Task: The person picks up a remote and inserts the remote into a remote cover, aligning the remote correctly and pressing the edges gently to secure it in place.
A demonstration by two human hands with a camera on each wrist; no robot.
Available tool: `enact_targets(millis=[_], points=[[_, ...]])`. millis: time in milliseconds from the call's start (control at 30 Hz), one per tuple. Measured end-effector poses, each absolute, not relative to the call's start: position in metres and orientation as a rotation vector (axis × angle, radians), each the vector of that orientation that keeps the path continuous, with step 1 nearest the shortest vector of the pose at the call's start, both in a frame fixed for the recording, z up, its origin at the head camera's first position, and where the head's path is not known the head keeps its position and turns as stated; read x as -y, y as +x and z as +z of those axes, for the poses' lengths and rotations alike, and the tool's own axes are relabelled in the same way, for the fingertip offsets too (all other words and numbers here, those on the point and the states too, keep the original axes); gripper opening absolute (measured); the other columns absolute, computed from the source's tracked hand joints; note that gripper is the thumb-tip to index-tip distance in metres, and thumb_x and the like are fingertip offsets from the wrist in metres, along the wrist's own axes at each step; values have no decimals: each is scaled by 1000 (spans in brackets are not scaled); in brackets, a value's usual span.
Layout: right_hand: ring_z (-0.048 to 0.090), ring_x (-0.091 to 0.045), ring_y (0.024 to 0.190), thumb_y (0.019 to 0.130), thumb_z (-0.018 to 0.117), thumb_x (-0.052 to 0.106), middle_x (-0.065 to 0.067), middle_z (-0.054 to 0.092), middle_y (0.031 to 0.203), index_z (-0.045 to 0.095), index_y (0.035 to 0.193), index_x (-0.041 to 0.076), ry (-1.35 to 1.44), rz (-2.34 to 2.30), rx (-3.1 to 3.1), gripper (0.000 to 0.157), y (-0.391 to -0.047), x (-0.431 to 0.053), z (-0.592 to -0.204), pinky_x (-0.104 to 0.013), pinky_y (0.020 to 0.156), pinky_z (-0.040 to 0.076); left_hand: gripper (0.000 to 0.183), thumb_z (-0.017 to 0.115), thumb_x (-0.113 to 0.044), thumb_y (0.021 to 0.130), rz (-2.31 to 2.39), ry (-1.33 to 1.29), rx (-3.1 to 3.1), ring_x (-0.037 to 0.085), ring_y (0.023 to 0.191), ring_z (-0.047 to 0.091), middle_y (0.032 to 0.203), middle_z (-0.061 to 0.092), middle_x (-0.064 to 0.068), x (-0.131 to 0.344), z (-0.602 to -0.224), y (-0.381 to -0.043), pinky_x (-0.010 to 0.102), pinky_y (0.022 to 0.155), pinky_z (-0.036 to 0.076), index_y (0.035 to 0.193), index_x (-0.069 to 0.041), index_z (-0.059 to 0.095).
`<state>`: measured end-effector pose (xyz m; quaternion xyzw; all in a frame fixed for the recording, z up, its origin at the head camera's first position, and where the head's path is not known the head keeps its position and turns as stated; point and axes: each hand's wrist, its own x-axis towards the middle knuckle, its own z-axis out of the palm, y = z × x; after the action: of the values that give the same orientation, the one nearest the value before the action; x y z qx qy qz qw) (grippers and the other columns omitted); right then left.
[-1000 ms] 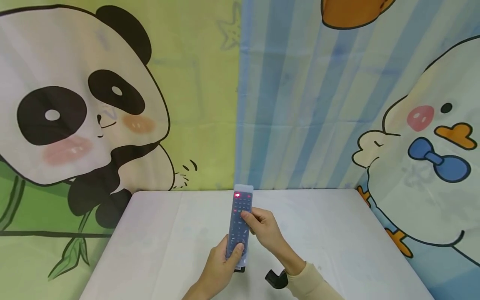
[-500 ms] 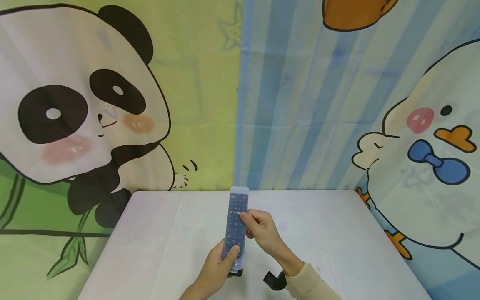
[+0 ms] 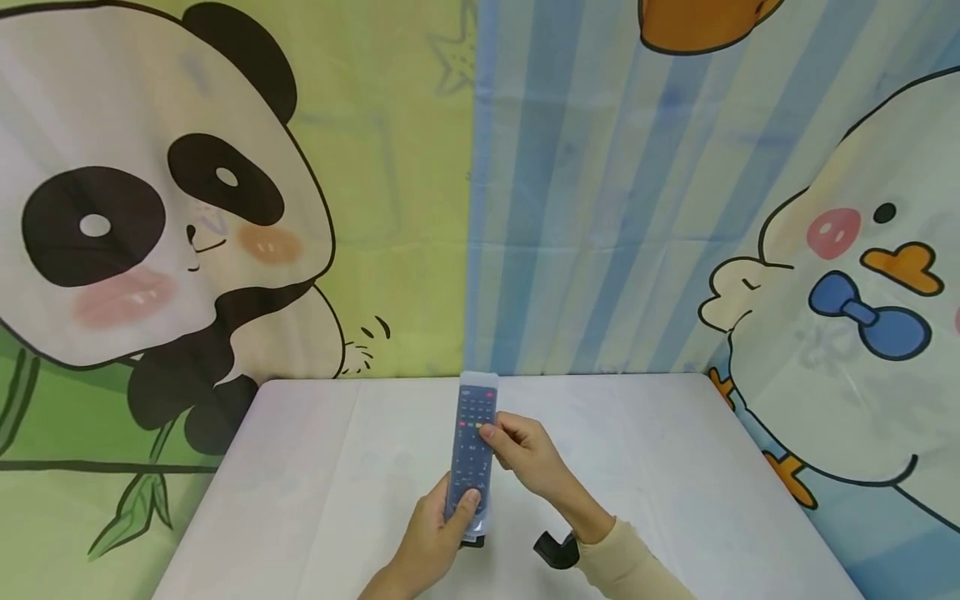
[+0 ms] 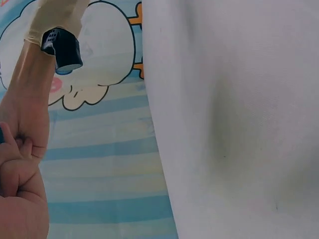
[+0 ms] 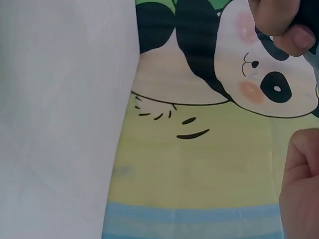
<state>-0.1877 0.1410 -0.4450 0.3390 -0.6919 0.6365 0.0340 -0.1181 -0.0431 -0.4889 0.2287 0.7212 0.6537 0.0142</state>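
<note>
A dark blue-grey remote control [image 3: 472, 450] in a translucent cover stands upright over the table in the head view. My left hand [image 3: 427, 533] grips its lower end, with the thumb across the front. My right hand [image 3: 528, 454] holds the right edge, its thumb on the buttons near the middle and its other fingers curled. The left wrist view catches the curled fingers of my left hand [image 4: 22, 184] at the lower left, with the right hand [image 4: 25, 119] above. In the right wrist view, the right hand [image 5: 301, 184] and left hand [image 5: 279, 25] are partly cut off.
A white-covered table [image 3: 300, 517] spreads beneath the hands. Behind it hangs a cloth backdrop [image 3: 405, 208] printed with a panda and a white bird. A black wrist-worn device [image 3: 557, 550] sits by the right sleeve cuff [image 3: 626, 558].
One second ago a red light glowed at the remote's upper left; it is dark now. The remote and both hands have shifted slightly left, and the right thumb stays on the buttons.
</note>
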Motion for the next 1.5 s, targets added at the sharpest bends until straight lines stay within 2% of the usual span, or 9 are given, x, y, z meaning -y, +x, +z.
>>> enact_targets(millis=[167, 433, 633, 800, 933, 1033, 1200, 1333, 1500], points=[[28, -16, 43, 105, 45, -3, -6, 33, 53, 47, 72, 7, 1172, 2092, 1971, 35, -191, -136, -444, -32, 38, 25, 29, 41, -13, 109, 2029, 699, -2135, 16, 71, 66, 89, 60, 9, 51, -489, -123, 33, 60, 57, 130, 5, 51], [31, -12, 43, 106, 42, -3, -8, 34, 53, 44, 73, 6, 1186, 2050, 2003, 34, -190, -131, -444, -31, 39, 27, 31, 42, -15, 109, 2057, 638, -2085, 19, 70, 68, 86, 60, 12, 55, -493, -124, 35, 60, 58, 128, 8, 49], [33, -7, 51, 101, 52, -5, -2, 38, 58, 48, 72, 8, 1035, 1845, 2155, 32, -188, -134, -446, -27, 42, 28, 27, 47, -13, 107, 2004, 704, -2296, 13, 75, 63, 93, 66, 5, 50, -494, -121, 31, 63, 56, 129, 1, 53], [33, -8, 53, 98, 55, -11, -3, 41, 60, 53, 73, 5, 1032, 1800, 2167, 29, -188, -138, -445, -31, 43, 29, 28, 46, -12, 107, 1969, 798, -2344, 13, 81, 64, 102, 68, 8, 53, -494, -122, 32, 69, 57, 129, 2, 53], [37, -8, 53, 101, 51, -8, -3, 45, 61, 57, 80, 6, 1130, 1788, 2210, 25, -186, -143, -441, -27, 45, 33, 27, 46, -9, 106, 1967, 830, -2336, 13, 79, 65, 99, 68, 8, 57, -494, -123, 32, 66, 57, 129, 3, 53], [39, -7, 53, 103, 47, -7, -4, 49, 61, 56, 81, 7, 1200, 1770, 2254, 28, -187, -149, -440, -25, 48, 37, 23, 48, -11, 106, 1927, 854, -2376, 10, 74, 65, 94, 69, 5, 59, -493, -124, 30, 62, 57, 124, 0, 55], [37, -4, 47, 100, 44, -6, -4, 54, 61, 57, 76, 6, 1139, 1781, 2357, 30, -190, -156, -440, -23, 43, 36, 20, 49, -18, 107, 1847, 848, -2408, 8, 70, 64, 88, 67, 1, 59, -494, -125, 29, 58, 56, 119, -2, 54], [38, -4, 45, 99, 43, -5, -6, 59, 65, 61, 82, 2, 1100, 1854, 2418, 26, -193, -158, -439, -23, 42, 35, 26, 46, -22, 109, 1807, 826, -2429, 6, 72, 65, 91, 68, 2, 56, -497, -125, 27, 59, 56, 121, 1, 51], [37, -6, 43, 99, 41, -6, -12, 59, 65, 63, 87, 0, 1159, 1912, 2388, 25, -195, -158, -438, -23, 40, 34, 23, 46, -20, 108, 1841, 805, -2424, 8, 71, 65, 90, 68, 2, 54, -498, -124, 28, 59, 56, 120, -1, 52]])
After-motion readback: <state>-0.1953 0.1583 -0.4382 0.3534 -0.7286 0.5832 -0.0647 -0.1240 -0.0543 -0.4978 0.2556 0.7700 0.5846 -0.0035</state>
